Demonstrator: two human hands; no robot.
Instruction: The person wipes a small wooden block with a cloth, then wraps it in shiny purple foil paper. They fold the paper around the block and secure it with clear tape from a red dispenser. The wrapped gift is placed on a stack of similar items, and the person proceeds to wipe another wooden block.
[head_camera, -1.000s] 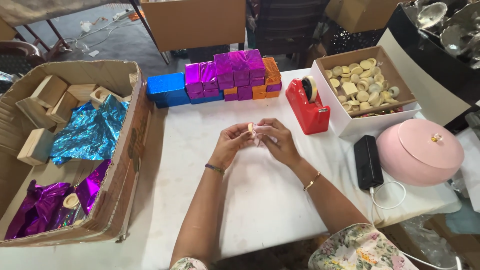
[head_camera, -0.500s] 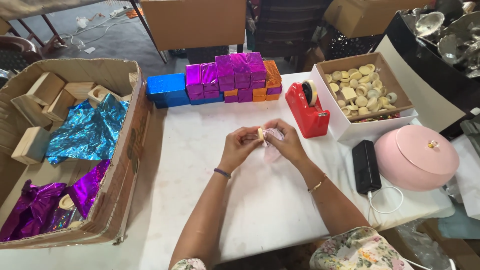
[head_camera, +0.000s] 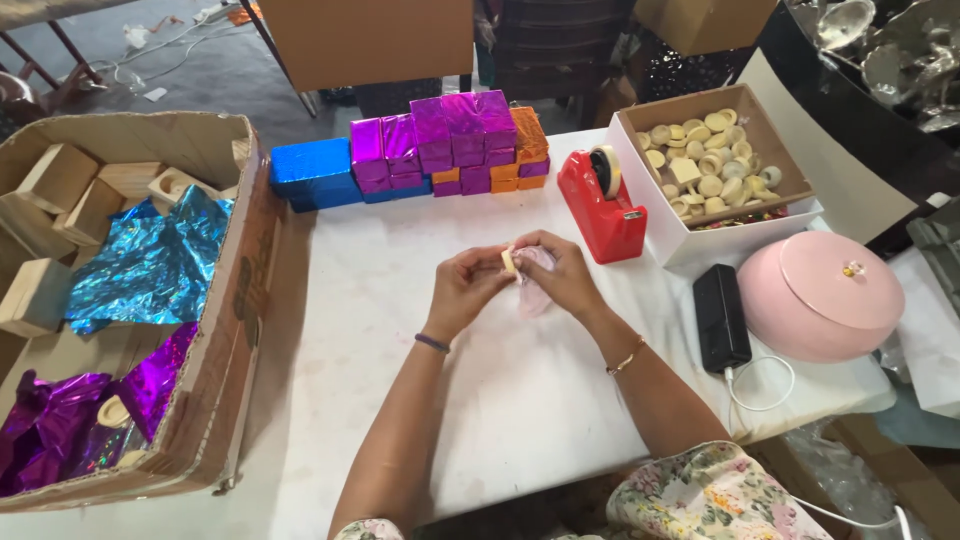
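Observation:
My left hand (head_camera: 464, 287) and my right hand (head_camera: 557, 272) meet over the white table (head_camera: 330, 340), a little above its surface. Between the fingertips sits a small cream round piece (head_camera: 508, 261). A pale pink sheer wrapper (head_camera: 533, 292) hangs from my right hand's fingers around that piece. Both hands pinch the piece and wrapper together. Behind the hands stands a stack of foil-wrapped blocks (head_camera: 440, 145) in purple, blue and orange.
A red tape dispenser (head_camera: 602, 205) stands right of the hands. Behind it is a white box of cream round pieces (head_camera: 712, 168). A pink lidded bowl (head_camera: 820, 295) and black power bank (head_camera: 721, 317) lie at right. A cardboard box (head_camera: 215, 330) with wooden blocks and foil sits left.
The hands have stayed together over the table, turning the small piece slightly. The pink wrapper now hangs lower from my right hand. The view has shifted a little.

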